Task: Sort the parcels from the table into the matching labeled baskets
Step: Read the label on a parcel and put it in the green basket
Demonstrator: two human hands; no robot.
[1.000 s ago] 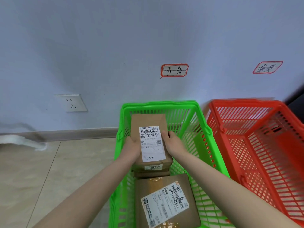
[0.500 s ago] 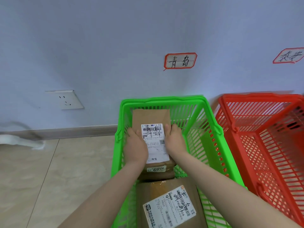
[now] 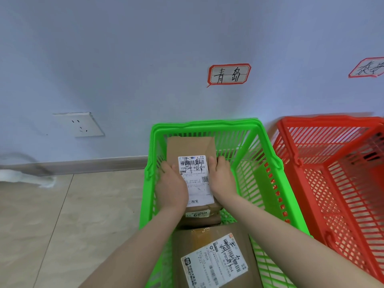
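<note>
Lower in the green basket [image 3: 205,123], left hand [image 3: 171,183] and right hand [image 3: 223,177] clasp the parcel [image 3: 191,146], fingers hidden.

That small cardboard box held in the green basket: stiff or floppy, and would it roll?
Probably stiff: the small box shows straight edges between the left hand and right hand. Likely fairly light, gripped only by its sides. Flat faces suggest it won't roll.
</note>
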